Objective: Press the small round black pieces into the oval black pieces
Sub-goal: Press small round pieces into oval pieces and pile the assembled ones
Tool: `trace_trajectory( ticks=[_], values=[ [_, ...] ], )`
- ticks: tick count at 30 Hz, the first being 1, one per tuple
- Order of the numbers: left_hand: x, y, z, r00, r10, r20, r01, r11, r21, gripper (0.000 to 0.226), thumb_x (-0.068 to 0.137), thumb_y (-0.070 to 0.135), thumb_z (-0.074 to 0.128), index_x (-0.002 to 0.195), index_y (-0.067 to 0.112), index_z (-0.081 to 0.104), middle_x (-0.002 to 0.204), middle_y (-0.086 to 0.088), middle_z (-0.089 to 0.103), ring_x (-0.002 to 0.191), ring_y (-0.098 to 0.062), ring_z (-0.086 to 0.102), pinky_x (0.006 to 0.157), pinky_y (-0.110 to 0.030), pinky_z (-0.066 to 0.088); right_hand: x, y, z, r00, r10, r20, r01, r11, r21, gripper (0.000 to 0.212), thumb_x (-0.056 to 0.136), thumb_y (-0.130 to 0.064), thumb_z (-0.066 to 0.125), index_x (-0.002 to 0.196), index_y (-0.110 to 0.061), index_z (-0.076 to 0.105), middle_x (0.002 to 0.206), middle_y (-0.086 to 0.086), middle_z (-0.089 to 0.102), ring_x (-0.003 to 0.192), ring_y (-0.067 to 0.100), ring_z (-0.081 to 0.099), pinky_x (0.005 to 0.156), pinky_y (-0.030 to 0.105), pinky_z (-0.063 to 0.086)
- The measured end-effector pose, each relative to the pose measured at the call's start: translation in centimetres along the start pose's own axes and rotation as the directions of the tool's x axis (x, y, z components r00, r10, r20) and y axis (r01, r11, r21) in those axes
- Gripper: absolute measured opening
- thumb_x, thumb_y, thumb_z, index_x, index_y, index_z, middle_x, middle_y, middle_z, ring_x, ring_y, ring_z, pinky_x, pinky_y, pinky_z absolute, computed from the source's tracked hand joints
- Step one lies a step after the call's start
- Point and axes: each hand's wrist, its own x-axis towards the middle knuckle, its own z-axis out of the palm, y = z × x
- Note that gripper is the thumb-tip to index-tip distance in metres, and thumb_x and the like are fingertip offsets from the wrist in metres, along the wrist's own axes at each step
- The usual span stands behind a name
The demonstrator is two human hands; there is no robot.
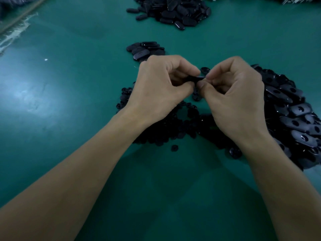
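While curled, left hand (161, 84) and right hand (232, 91) pinch one oval piece (196, 78).

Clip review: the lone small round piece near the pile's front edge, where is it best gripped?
Probably across its rim, from above: the small round piece lies flat on the green mat, clear of the pile.

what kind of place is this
Probably a small-parts assembly bench in a factory: green work mat, heaps of identical oval black pieces, a pile of small round black pieces.
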Motion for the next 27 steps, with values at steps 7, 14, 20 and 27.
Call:
trace_trajectory(
  ticks=[7,14,20,27],
  values=[
    [-0.25,0.02,0.19,0.994,0.110,-0.016,-0.108,0.990,0.089,0.026,0.081,-0.002,0.073,0.102,0.011,0.078,0.087,0.010,0.075,0.081,0.002,0.073,0.077,-0.014,0.056,-0.24,-0.32,-0.08,0.999,-0.016,-0.031,0.015,0.999,-0.039,0.038,0.084,-0.014,0.072,0.076,-0.034,0.041,0.079,-0.001,0.068,0.072,0.018,0.067,0.066,0.040,0.054],
    [-0.24,0.07,0.26,0.989,0.144,-0.042,-0.137,0.982,0.129,0.025,0.083,0.000,0.072,0.105,0.012,0.079,0.088,0.013,0.074,0.083,0.006,0.071,0.079,-0.011,0.054,-0.16,0.09,-0.16,0.997,0.070,-0.042,-0.068,0.997,0.037,0.040,0.082,-0.011,0.075,0.069,-0.030,0.042,0.079,0.007,0.071,0.075,0.011,0.071,0.070,0.047,0.058],
    [-0.25,-0.06,0.34,0.984,0.154,-0.085,-0.135,0.971,0.196,0.019,0.083,0.006,0.075,0.101,0.013,0.079,0.087,0.009,0.076,0.079,0.001,0.071,0.078,-0.020,0.058,-0.42,-0.21,0.34,0.996,0.050,-0.070,-0.048,0.998,0.029,0.039,0.085,-0.015,0.074,0.065,-0.032,0.046,0.075,0.005,0.071,0.073,0.025,0.072,0.066,0.046,0.059],
    [0.07,-0.27,0.11,0.985,0.121,-0.119,-0.093,0.971,0.221,0.017,0.082,0.008,0.072,0.097,0.016,0.077,0.082,0.013,0.074,0.074,0.001,0.068,0.076,-0.026,0.058,-0.73,-0.69,0.48,0.999,-0.029,0.015,0.028,0.999,0.032,0.032,0.089,-0.007,0.068,0.077,-0.034,0.055,0.072,-0.005,0.071,0.067,0.017,0.072,0.067,0.043,0.060]
  ],
)
